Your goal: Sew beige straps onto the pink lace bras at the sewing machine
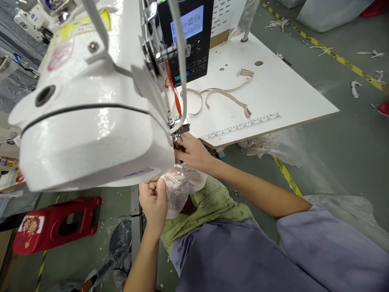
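Pale pink lace fabric (176,194) hangs below the white sewing machine (100,142) and drapes over my lap. My left hand (154,198) pinches the lace's near left edge between thumb and fingers. Over on the other side of the needle area, my right hand (194,152) reaches in under the machine head, close to the metal presser parts (180,166). Its fingertips are partly hidden by the machine, so I cannot see what they touch.
Beige elastic strips (231,95) lie on the white tabletop (291,89), near a printed ruler (243,126). A control panel (191,40) stands behind the needle. A red stool (57,227) is on the floor at left, and plastic sheeting (343,211) at right.
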Demonstrator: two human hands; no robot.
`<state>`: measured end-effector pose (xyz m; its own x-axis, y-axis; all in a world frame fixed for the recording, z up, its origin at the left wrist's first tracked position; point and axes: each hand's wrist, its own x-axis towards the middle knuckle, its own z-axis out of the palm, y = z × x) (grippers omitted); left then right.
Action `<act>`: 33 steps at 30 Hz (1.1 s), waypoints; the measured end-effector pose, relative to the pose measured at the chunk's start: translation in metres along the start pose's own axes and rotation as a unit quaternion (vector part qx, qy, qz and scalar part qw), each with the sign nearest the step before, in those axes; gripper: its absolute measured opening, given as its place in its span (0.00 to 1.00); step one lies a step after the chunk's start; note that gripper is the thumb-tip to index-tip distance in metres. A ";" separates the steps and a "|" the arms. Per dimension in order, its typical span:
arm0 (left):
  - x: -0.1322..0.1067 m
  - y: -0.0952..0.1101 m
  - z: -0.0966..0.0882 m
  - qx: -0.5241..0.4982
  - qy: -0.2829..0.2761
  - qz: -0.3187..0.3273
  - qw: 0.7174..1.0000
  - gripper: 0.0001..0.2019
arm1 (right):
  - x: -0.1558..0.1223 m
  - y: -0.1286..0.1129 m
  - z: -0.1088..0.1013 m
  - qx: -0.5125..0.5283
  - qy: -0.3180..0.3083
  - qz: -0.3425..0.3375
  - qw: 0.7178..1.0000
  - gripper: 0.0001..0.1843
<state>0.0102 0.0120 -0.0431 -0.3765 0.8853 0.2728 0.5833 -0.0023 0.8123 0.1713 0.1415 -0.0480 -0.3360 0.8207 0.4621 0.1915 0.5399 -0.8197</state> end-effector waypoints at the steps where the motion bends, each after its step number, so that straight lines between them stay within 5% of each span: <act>1: 0.000 0.001 0.001 0.000 0.000 -0.001 1.000 0.09 | 0.000 0.000 0.000 -0.002 -0.004 0.002 1.000 0.03; 17: 0.007 0.009 0.003 0.037 -0.010 0.014 0.999 0.11 | 0.005 0.001 -0.004 0.038 0.000 0.016 0.999 0.02; 22: 0.005 0.012 -0.010 0.020 -0.104 -0.092 0.990 0.15 | 0.000 -0.009 -0.009 0.055 -0.006 0.058 0.997 0.04; 24: -0.002 0.015 -0.016 -0.015 -0.210 -0.157 0.965 0.17 | -0.010 -0.016 -0.015 0.085 -0.026 0.075 0.993 0.07; 28: -0.026 0.018 -0.014 -0.169 -0.411 -0.210 0.871 0.20 | -0.038 -0.031 -0.032 0.140 -0.108 0.137 0.975 0.09; 33: -0.051 0.016 0.002 -0.300 -0.460 -0.233 0.802 0.23 | -0.060 -0.044 -0.050 0.204 -0.166 0.235 0.936 0.08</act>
<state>0.0397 -0.0320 -0.0453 0.3990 0.8223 -0.4057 -0.0213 0.4506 0.8925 0.2294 0.0778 -0.0233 -0.5838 0.8099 -0.0572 0.0455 -0.0377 -0.9983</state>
